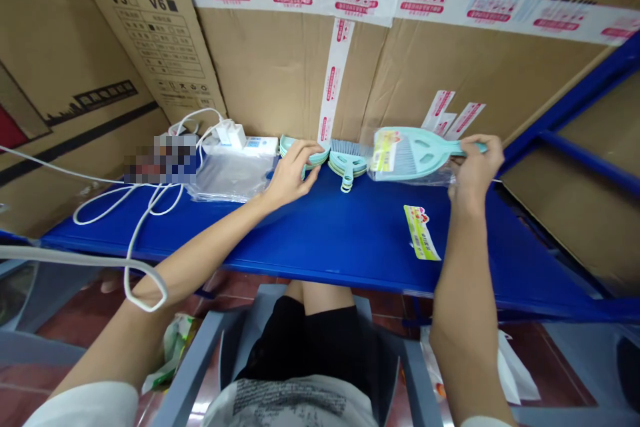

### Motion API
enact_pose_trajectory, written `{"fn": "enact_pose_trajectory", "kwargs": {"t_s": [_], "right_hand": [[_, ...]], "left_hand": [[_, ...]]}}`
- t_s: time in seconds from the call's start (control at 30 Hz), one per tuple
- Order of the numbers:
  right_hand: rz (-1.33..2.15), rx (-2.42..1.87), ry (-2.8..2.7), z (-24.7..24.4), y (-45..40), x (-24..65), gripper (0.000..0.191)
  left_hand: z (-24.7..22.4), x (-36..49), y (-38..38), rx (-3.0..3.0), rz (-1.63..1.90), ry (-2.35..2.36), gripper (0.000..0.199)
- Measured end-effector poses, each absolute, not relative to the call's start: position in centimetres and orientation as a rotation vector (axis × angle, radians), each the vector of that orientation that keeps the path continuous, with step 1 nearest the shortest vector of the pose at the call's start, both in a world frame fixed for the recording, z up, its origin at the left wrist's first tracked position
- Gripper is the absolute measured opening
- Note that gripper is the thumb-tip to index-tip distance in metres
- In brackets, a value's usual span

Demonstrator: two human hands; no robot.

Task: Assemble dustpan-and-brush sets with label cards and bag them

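My right hand (480,163) is closed round the handle of a mint-green dustpan and brush set (425,155), held above the right part of the table. A yellow-green label card shows at the set's wide end, with clear plastic around it. My left hand (295,177) has its thumb and fingers apart, close over a stack of mint-green dustpans (287,145); whether it touches them I cannot tell. To the right of that stack lies a pile of small brushes (347,161), bristles toward the carton. A loose label card (421,232) lies on the table.
Flat clear plastic bags (230,177) lie left of my left hand on the blue table (320,233). Behind them sits a white power strip (263,145) with a plug; white cables (135,240) loop leftward. Large cartons (280,67) wall the back; a blue frame bar (590,163) stands right.
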State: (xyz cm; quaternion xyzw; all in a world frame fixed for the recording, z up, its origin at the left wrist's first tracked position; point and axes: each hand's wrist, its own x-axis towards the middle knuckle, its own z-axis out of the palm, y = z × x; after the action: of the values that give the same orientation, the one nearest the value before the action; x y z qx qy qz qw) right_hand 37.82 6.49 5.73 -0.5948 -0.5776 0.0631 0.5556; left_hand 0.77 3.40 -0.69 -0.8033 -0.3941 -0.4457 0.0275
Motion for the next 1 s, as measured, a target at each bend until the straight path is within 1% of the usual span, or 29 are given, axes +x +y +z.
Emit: {"fn": "enact_pose_trajectory", "kwargs": {"t_s": [0.03,0.07,0.13,0.23,0.37,0.5,0.57,0.73,0.77,0.87,1.0], "right_hand": [[0.252,-1.341,-1.247,5.5,6.7,36.8,0.007],[0.343,-1.294,-1.175,5.3,6.7,35.6,0.005],[0.494,-1.232,-1.174,4.9,6.6,33.3,0.009],[0.655,-1.194,-1.279,4.1,6.0,30.7,0.011],[0.74,-1.214,-1.322,3.2,5.7,29.7,0.011],[0.722,-1.2,-1.263,3.0,5.9,29.7,0.015],[0.7,-1.174,-1.216,3.0,5.9,29.7,0.017],[0.752,-0.966,-1.138,2.6,5.8,29.1,0.021],[0.774,-0.915,-1.13,2.3,5.8,28.9,0.023],[0.796,-0.775,-1.138,1.7,5.8,28.2,0.03],[0.764,-0.718,-1.192,1.2,5.6,27.6,0.035]], "left_hand": [[-0.6,0.9,3.2,-2.51,-1.336,-1.172,0.038],[-0.5,1.1,3.0,-2.545,-1.285,-1.13,0.042],[-0.4,1.2,2.7,-2.615,-1.182,-1.06,0.043],[-0.6,1.4,2.5,-2.66,-1.135,-1.002,0.037],[-1.0,1.6,2.4,-2.592,-1.235,-1.0,0.031],[-1.1,1.7,1.9,-2.491,-1.339,-1.11,0.035],[-0.9,1.9,1.8,-2.487,-1.491,-1.153,0.034],[-0.9,2.3,2.6,-2.546,-2.08,-1.272,0.016],[-0.9,2.4,2.9,-2.523,-2.149,-1.331,0.019],[-1.0,2.5,3.6,-2.462,-2.336,-1.49,0.035],[-0.6,2.5,4.0,-2.323,-2.776,-1.679,0.048]]}}
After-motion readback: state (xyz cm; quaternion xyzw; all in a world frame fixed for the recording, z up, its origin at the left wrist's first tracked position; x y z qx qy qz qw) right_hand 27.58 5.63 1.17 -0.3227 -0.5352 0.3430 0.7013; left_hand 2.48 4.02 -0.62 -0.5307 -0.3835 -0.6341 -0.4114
